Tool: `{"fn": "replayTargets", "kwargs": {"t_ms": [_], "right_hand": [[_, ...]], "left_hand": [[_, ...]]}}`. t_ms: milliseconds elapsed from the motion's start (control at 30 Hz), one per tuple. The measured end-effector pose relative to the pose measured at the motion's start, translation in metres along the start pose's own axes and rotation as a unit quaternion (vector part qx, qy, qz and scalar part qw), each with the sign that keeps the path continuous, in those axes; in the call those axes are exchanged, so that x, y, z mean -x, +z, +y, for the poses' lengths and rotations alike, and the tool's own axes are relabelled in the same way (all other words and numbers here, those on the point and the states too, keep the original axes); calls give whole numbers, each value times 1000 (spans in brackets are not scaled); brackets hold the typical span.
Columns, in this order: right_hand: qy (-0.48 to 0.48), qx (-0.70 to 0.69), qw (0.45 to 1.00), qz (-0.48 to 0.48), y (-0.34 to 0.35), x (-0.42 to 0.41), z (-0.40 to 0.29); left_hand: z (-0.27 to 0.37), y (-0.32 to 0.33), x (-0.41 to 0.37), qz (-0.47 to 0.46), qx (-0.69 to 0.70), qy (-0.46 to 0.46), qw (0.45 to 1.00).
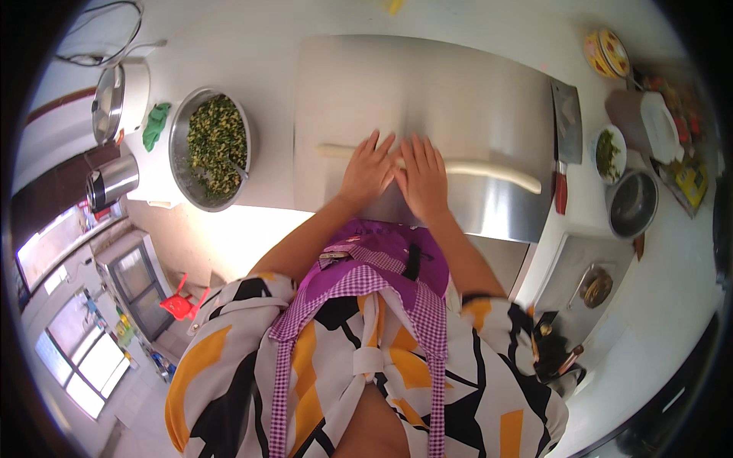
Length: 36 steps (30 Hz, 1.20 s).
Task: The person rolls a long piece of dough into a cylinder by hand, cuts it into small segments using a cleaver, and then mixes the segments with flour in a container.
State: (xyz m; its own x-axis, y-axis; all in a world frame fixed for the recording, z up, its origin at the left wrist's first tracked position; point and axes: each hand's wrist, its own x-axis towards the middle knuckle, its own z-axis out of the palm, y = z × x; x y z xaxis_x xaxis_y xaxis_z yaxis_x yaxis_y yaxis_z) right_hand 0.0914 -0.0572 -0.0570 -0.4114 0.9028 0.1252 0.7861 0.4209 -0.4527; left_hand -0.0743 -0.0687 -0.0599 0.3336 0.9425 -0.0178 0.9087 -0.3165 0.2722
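Note:
A long rope of dough (495, 172) lies across a stainless steel board (424, 86). Its middle is hidden under my two hands, and an end shows on either side. My left hand (370, 170) rests flat on the rope, left of the board's middle, fingers spread. Close beside it, with the thumbs near each other, my right hand (422, 177) lies palm down on the rope. Neither hand is closed around the dough. To the left of the board stands a steel bowl (178, 166) of chopped green and yellow filling (216, 149), with a spoon (237, 169) in it.
A cleaver (567, 126) with a red handle lies at the board's right edge. Farther right are a small bowl of chopped greens (608, 154), a dark metal pot (632, 204) and a sink (564, 275). A green cloth (156, 126) and a lidded cooker (134, 91) are at the far left.

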Motion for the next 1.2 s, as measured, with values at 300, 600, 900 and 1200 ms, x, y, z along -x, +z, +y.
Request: {"fn": "replayTargets", "kwargs": {"t_ms": [300, 600, 900, 1200], "right_hand": [[129, 151, 980, -19, -10, -61, 50], [127, 118, 982, -77, -26, 73, 35], [176, 167, 969, 51, -34, -30, 103], [167, 195, 966, -31, -40, 50, 96]], "left_hand": [[-57, -15, -70, 96, -27, -170, 980], [-43, -9, 76, 15, -16, -102, 995], [-103, -22, -49, 106, -53, -135, 984], [-68, -18, 43, 4, -29, -187, 982]]}}
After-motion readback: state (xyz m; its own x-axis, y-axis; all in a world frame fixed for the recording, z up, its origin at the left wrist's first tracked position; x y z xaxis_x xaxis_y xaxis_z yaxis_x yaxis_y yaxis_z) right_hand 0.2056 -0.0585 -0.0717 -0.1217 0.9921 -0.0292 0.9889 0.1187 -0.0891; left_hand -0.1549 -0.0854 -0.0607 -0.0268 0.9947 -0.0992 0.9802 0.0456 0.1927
